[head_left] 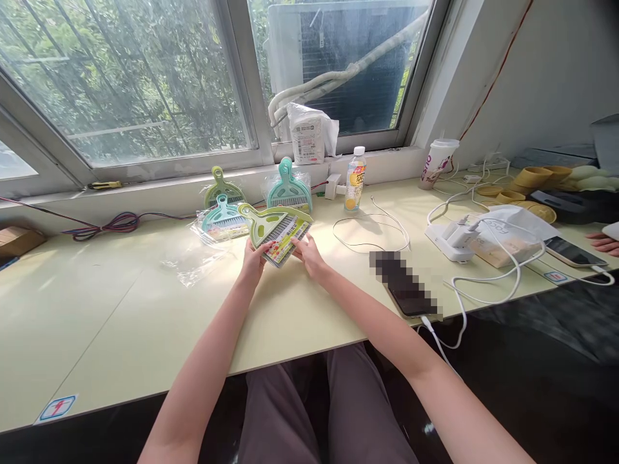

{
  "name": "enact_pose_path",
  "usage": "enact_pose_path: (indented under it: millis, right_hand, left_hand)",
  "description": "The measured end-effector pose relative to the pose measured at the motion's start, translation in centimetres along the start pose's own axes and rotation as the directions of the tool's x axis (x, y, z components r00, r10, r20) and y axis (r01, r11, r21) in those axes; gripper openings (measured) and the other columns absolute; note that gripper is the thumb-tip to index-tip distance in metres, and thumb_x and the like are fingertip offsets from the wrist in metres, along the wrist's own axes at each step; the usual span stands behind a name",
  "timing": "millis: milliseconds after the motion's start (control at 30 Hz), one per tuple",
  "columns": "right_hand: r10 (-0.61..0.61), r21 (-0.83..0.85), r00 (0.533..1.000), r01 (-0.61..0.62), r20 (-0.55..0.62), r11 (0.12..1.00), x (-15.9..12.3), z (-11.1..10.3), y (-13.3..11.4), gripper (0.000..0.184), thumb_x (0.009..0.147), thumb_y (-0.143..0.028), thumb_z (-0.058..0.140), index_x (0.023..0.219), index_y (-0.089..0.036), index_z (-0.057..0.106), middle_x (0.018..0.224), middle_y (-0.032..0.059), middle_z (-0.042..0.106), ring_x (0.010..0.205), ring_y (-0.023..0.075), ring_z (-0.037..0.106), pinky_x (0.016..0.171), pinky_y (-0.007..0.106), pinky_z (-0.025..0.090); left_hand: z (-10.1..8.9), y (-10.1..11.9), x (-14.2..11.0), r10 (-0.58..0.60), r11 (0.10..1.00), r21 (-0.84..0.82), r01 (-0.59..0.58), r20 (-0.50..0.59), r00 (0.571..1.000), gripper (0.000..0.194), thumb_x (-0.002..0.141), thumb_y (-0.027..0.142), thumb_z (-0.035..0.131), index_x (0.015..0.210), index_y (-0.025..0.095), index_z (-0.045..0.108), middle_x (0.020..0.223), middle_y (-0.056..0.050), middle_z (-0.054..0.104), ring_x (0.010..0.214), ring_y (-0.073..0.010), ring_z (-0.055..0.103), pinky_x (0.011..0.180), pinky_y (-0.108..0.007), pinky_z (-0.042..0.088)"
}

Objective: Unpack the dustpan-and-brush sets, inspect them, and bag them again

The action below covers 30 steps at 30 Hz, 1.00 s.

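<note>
A green dustpan set (pixel 261 224) is held up over the front half of the pale desk (pixel 145 335), near the middle of the view. Its handle points to the far left and its wide end, with the printed card (pixel 289 241), points to the near right, so the long axis runs slantwise across the view. The card faces up toward the person. The left hand (pixel 253 261) grips the near-left edge, thumb laid over the front; the right hand (pixel 310 256) pinches the near-right edge, its thumb on the card. Both forearms reach forward and slant inward, the right one stretched across the desk's near edge. Just beyond the set lies a blue dustpan (pixel 223 218) in clear wrapping, and a loose plastic bag (pixel 191 269) lies to the left.
</note>
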State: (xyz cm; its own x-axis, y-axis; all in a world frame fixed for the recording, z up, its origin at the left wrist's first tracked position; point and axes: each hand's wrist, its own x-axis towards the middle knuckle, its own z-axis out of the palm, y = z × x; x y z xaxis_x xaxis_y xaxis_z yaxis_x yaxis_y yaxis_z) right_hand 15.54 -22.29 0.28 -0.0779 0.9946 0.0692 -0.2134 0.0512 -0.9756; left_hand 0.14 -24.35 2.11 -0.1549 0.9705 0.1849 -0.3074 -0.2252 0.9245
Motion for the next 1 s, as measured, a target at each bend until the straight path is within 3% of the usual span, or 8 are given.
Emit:
enact_pose_path:
  millis: [133, 333, 400, 467, 567, 667, 800, 1000]
  right_hand:
    - [0.178, 0.291, 0.981, -0.193, 0.078, 0.937, 0.0, 0.1, -0.2, 0.015, 0.086, -0.019, 0.063, 0.1, -0.016, 0.058, 0.1, 0.007, 0.073, 0.089, 0.0185, 0.072, 0.091, 0.038, 0.057]
    - [0.166, 0.373, 0.986, -0.163, 0.024, 0.914, -0.1, -0.4, -1.0, 0.011, 0.081, -0.012, 0.069, 0.087, -0.016, 0.06, 0.085, 0.0038, 0.075, 0.079, 0.0174, 0.072, 0.084, 0.036, 0.061]
    - [0.16, 0.367, 0.987, -0.149, 0.0, 0.918, 0.0, -0.7, -1.2, 0.013, 0.079, -0.012, 0.071, 0.086, -0.016, 0.061, 0.084, 0.0042, 0.075, 0.079, 0.0179, 0.072, 0.083, 0.036, 0.061]
    - [0.158, 0.361, 0.987, -0.139, -0.024, 0.922, 0.1, -1.0, -1.2, 0.013, 0.079, -0.012, 0.071, 0.085, -0.016, 0.061, 0.084, 0.0045, 0.074, 0.079, 0.0179, 0.073, 0.083, 0.036, 0.061]
    - [0.161, 0.355, 0.985, -0.132, -0.055, 0.925, 0.2, -1.4, -1.2, 0.012, 0.079, -0.01, 0.069, 0.084, -0.016, 0.06, 0.082, 0.0036, 0.074, 0.075, 0.0165, 0.072, 0.081, 0.035, 0.062]
    - [0.17, 0.342, 0.983, -0.138, -0.065, 0.93, 0.3, -1.7, -1.2, 0.012, 0.079, -0.009, 0.068, 0.084, -0.017, 0.061, 0.082, 0.0028, 0.074, 0.073, 0.0153, 0.071, 0.078, 0.033, 0.062]
    - [0.186, 0.32, 0.978, -0.149, -0.089, 0.936, 0.5, -1.7, -1.0, 0.011, 0.079, -0.008, 0.067, 0.085, -0.016, 0.062, 0.083, 0.0035, 0.074, 0.072, 0.0153, 0.071, 0.075, 0.032, 0.062]
    - [0.19, 0.291, 0.979, -0.159, -0.08, 0.943, 0.5, -1.7, -1.0, 0.011, 0.08, -0.007, 0.065, 0.086, -0.016, 0.063, 0.085, 0.0041, 0.074, 0.073, 0.0159, 0.071, 0.075, 0.032, 0.062]
  left_hand:
    - [0.0, 0.2, -0.2, -0.031, 0.994, 0.105, 0.026, 0.049, 0.998, 0.066, 0.064, 0.027, 0.079, 0.123, 0.021, 0.051, 0.12, -0.009, 0.064, 0.113, -0.0277, 0.062, 0.092, -0.038, 0.054]
    - [-1.6, 1.2, 1.0, -0.001, 0.881, 0.474, 0.0, 0.003, 1.0, 0.043, 0.089, 0.047, 0.048, 0.122, 0.021, 0.056, 0.128, -0.011, 0.06, 0.123, -0.0289, 0.054, 0.103, -0.048, 0.043]
    - [-3.2, 1.8, 1.4, 0.152, 0.689, 0.724, 0.032, -0.188, 0.97, 0.041, 0.091, 0.042, 0.042, 0.121, 0.018, 0.057, 0.136, -0.014, 0.054, 0.133, -0.0316, 0.042, 0.109, -0.053, 0.033]
    - [-5.3, 2.3, 1.5, 0.356, 0.413, 0.89, 0.191, -0.351, 0.866, 0.047, 0.086, 0.034, 0.052, 0.128, 0.016, 0.052, 0.149, -0.018, 0.038, 0.143, -0.036, 0.024, 0.112, -0.061, 0.021]
    - [-8.4, 2.9, 1.4, 0.437, 0.137, 0.888, 0.439, -0.451, 0.778, 0.062, 0.078, 0.027, 0.059, 0.137, 0.012, 0.043, 0.155, -0.024, 0.024, 0.144, -0.0408, 0.016, 0.109, -0.068, 0.015]
    - [-10.4, 3.3, 1.3, 0.258, 0.03, 0.861, 0.508, -0.497, 0.828, 0.046, 0.083, 0.023, 0.052, 0.128, 0.013, 0.053, 0.139, -0.024, 0.048, 0.133, -0.0384, 0.039, 0.107, -0.059, 0.027]
    - [-10.3, 3.3, 1.4, 0.162, -0.089, 0.887, 0.454, -0.437, 0.885, 0.043, 0.084, 0.012, 0.047, 0.124, 0.016, 0.059, 0.117, -0.02, 0.065, 0.117, -0.0324, 0.057, 0.098, -0.045, 0.04]
    - [-8.3, 2.3, 0.9, 0.098, -0.147, 0.987, 0.07, -0.055, 0.994, 0.056, 0.082, 0.004, 0.042, 0.131, 0.027, 0.058, 0.122, -0.008, 0.066, 0.119, -0.0233, 0.057, 0.115, -0.049, 0.017]
